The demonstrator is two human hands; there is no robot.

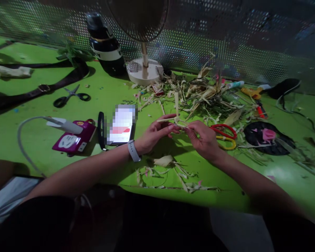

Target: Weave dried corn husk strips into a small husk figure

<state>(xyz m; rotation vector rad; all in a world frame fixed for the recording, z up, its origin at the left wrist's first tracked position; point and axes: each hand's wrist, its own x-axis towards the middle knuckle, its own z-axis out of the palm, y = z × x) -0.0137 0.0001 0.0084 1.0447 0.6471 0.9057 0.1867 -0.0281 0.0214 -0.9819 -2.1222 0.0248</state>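
Two hands meet in the head view just right of the phone [122, 124], which lies screen up on the green bench [107, 91]. The left hand [153, 134], a pale watch band [133, 150] on its wrist, has its grip closed to a pinch, thumb and fingertips pressed on a small bundle of crossed leaf strips [177, 119]. The right hand [203, 138] pinches the same bundle from the other side, its grip just as tight. The strips are held off the bench, right of the phone, with one strip standing upright.

Farther right of the phone lie red and yellow scissors [225, 134], close to the right hand. Behind and right of the phone spreads a heap of leaf scraps [202, 92]. Behind the phone stands a fan base [145, 71] with a dark bottle [105, 43] beside it. Left of the phone sits a purple socket block [73, 140], and black scissors [71, 96] lie behind that. Nearer the person than the phone, more loose trimmings [170, 171] lie under the wrists.
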